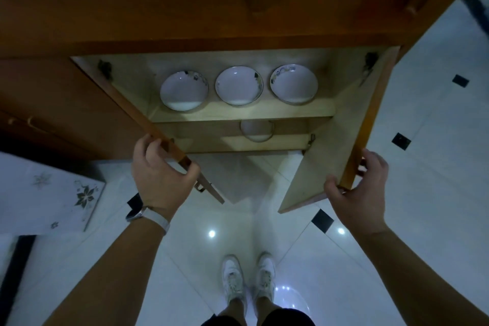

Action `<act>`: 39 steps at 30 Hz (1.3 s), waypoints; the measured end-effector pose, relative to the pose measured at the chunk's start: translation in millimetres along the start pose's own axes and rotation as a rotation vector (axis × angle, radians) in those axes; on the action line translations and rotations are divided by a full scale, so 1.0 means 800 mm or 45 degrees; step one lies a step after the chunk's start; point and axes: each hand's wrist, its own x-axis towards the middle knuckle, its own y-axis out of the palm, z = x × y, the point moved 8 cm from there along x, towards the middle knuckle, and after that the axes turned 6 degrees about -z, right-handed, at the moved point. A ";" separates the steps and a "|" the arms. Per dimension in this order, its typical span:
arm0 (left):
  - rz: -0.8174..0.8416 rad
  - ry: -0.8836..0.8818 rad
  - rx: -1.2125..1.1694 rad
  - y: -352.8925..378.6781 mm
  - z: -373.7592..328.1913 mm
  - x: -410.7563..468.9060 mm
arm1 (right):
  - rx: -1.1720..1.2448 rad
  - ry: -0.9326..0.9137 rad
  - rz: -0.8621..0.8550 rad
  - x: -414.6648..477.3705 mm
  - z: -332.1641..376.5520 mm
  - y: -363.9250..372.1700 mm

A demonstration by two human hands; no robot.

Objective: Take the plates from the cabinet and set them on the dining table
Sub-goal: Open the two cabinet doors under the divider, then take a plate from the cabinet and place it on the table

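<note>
The wooden cabinet stands open below me with both doors swung out. On its upper shelf lie three white plates with dark patterned rims: a left plate, a middle plate and a right plate. A fourth plate shows partly on the lower shelf. My left hand grips the edge of the left door. My right hand grips the edge of the right door. Both hands are well in front of the plates.
Glossy white floor tiles with small black insets spread below and to the right. A white surface with flower patterns sits at the left. My two feet in white shoes stand in front of the cabinet.
</note>
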 end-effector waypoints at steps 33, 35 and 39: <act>0.906 0.386 0.629 -0.045 0.064 -0.022 | -0.954 -0.376 0.702 0.019 -0.009 -0.059; 0.878 0.350 0.610 -0.039 0.062 -0.018 | -0.892 -0.411 0.679 0.018 -0.003 -0.045; 0.868 0.387 0.608 -0.031 0.055 -0.009 | -0.848 -0.480 0.771 0.013 0.016 -0.005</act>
